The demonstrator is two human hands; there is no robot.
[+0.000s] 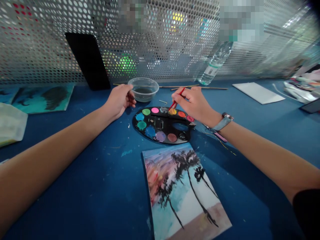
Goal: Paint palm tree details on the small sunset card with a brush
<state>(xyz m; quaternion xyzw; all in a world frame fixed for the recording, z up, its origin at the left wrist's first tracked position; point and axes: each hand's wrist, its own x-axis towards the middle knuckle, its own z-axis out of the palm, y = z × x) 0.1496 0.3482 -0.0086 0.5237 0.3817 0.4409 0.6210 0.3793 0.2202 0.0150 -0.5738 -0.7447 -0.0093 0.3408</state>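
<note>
Pinching a red brush, right hand partly hides palette; left hand's grip unclear.

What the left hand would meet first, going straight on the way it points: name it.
The bowl, most likely: its near side sits right by the left hand. Depth is unclear, so they may already be touching.
</note>
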